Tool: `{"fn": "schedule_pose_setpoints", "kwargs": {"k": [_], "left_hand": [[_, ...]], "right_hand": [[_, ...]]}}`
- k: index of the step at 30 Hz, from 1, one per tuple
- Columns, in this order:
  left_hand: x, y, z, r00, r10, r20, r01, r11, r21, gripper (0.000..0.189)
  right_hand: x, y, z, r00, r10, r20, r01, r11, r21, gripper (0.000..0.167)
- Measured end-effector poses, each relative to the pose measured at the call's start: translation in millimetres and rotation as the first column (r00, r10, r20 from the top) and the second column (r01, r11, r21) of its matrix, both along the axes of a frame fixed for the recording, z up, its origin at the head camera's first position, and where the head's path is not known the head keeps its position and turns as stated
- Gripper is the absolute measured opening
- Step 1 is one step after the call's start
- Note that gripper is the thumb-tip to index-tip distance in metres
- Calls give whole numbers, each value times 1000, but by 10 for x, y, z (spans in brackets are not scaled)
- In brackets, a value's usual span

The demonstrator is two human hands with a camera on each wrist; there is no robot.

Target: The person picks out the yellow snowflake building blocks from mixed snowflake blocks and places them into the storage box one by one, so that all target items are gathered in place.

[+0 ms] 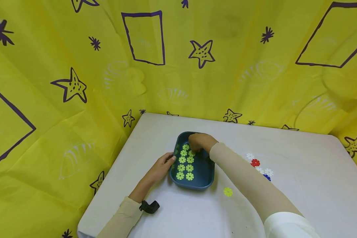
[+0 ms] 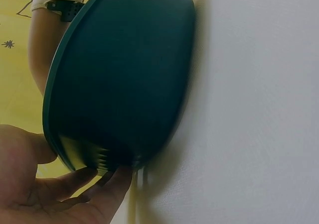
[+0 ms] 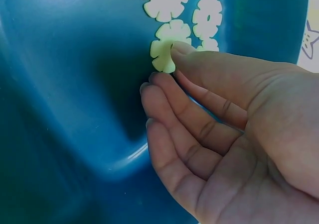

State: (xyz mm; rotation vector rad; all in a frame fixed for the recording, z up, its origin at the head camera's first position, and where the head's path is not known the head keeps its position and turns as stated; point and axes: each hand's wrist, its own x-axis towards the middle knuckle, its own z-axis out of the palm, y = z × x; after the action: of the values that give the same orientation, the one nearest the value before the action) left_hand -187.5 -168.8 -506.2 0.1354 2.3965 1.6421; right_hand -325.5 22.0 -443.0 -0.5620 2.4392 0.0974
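A dark teal plastic tub (image 1: 204, 173) stands on the table, with yellow flower-shaped discs (image 1: 189, 168) laid in two rows along its left side. My left hand (image 1: 162, 168) grips the tub's left wall; in the left wrist view, the thumb is at the rim and the fingers (image 2: 117, 191) press the outer wall. My right hand (image 1: 200, 141) reaches into the far end of the tub. In the right wrist view, its thumb and a partly hidden finger pinch a yellow flower disc (image 3: 163, 55) at the end of a row, while the other fingers curl loosely below.
One yellow flower disc (image 1: 228, 191) lies on the white table (image 1: 184, 215), right of the tub. Beyond the right forearm are a red disc (image 1: 255, 162), several white discs (image 1: 268, 172) and a blue disc (image 1: 266, 177). A yellow patterned curtain (image 1: 178, 79) borders the table behind and at the sides.
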Motion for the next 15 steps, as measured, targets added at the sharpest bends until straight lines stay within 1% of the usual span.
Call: {"fn": "schedule_pose_setpoints", "kwargs": {"k": [8,13,15], "left_hand": [[10,14,8,1000,7,9,-7,1000,15,55],[11,17,14,1000,10,5,-10,1000,6,55],[15,16,16,1000,9,-4,-9,1000,3,54]], "right_hand": [[88,37,74,1000,0,1,0,998,-57,24],[92,55,82,1000,-10,7,10,996,-88,22],[99,72,106,1000,0,0,0,994,-107,19]]}}
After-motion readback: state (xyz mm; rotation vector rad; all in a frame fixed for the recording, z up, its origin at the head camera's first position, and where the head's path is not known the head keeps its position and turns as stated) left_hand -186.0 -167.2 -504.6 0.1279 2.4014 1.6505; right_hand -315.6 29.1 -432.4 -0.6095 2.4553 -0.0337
